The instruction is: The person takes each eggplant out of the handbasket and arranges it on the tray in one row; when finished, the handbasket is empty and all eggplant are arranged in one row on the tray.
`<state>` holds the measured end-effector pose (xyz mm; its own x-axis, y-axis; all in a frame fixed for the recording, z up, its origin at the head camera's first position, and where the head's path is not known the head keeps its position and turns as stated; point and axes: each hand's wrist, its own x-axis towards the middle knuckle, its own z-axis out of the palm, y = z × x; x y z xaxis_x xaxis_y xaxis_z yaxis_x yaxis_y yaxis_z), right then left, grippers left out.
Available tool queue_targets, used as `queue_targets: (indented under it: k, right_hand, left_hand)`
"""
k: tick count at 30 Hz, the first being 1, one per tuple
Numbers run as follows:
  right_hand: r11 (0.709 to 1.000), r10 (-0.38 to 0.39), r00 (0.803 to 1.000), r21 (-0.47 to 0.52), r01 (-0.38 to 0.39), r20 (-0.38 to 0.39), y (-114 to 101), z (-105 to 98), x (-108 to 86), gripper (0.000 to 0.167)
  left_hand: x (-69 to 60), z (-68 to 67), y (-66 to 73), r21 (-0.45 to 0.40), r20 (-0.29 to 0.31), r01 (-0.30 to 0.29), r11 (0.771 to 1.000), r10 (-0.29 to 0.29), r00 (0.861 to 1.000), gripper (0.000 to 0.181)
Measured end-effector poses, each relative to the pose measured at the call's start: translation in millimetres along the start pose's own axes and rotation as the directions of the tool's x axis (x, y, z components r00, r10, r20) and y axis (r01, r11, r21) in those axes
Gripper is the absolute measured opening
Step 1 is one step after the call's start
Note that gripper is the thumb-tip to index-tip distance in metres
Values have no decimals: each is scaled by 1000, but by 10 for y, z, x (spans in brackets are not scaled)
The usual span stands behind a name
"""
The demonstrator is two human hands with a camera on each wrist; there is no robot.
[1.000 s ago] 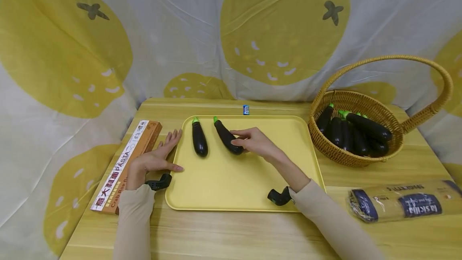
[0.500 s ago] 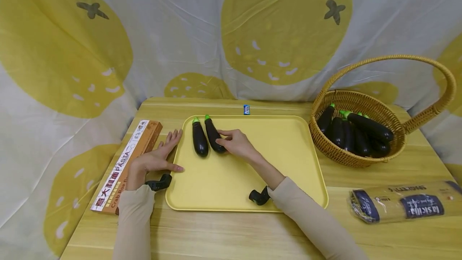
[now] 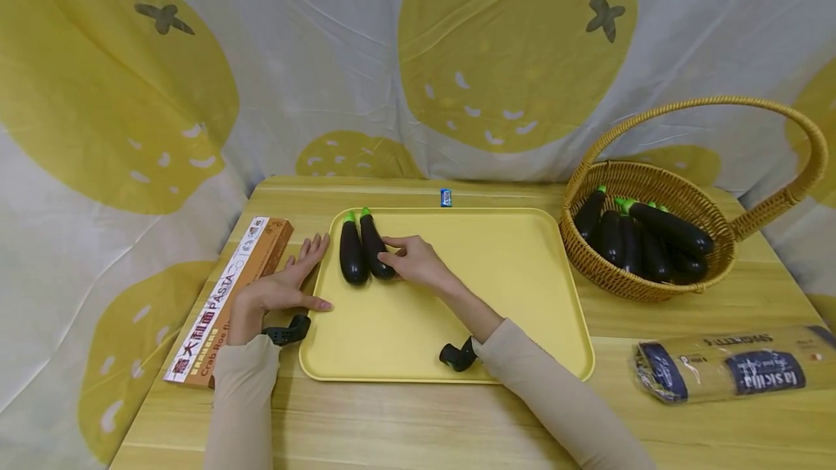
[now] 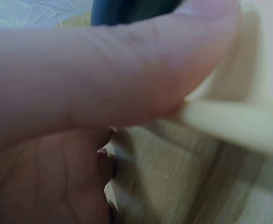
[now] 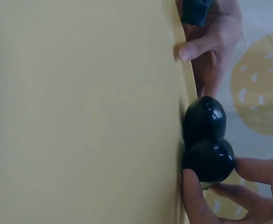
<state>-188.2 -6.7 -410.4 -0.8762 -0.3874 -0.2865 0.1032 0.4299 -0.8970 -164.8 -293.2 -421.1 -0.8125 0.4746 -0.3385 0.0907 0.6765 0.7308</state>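
Observation:
Two dark eggplants with green stems lie side by side at the left end of a yellow tray [image 3: 470, 325]. My right hand [image 3: 418, 261] pinches the right eggplant [image 3: 374, 245] near its thick lower end, thumb on one side and fingers on the other, as the right wrist view also shows. The left eggplant [image 3: 353, 256] lies against it or very close. My left hand [image 3: 281, 287] rests at the tray's left edge with fingers spread, its thumb [image 4: 127, 74] over the rim and nothing held.
A wicker basket [image 3: 607, 281] with several eggplants stands at the right. In front of it lies a spaghetti bag [image 3: 731, 365]. A pasta box [image 3: 228, 303] lies left of the tray, partly under the left arm. A small blue packet [image 3: 446, 198] sits behind the tray.
My right hand has slid its eggplant left across the tray until it is beside the other one, which has shifted slightly left. My left hand has stayed in place.

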Motion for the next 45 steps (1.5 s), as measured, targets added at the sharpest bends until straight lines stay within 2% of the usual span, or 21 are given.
queue_targets:
  k: [14, 23, 36, 45]
  right_hand:
    - [994, -29, 1000, -106, 28, -11, -50, 70, -34, 57]
    - [995, -17, 1000, -102, 17, 2, -55, 91, -37, 57]
    - [988, -37, 999, -151, 37, 1, -59, 111, -23, 57]
    - [990, -21, 1000, -137, 23, 9, -59, 123, -28, 58]
  left_hand:
    - [-3, 8, 19, -41, 3, 4, 999, -4, 1000, 127]
    - [-9, 8, 20, -32, 1, 2, 999, -2, 1000, 127]
    - [-16, 10, 26, -39, -4, 9, 999, -9, 1000, 127]
    - [-17, 10, 27, -51, -5, 10, 999, -10, 1000, 127]
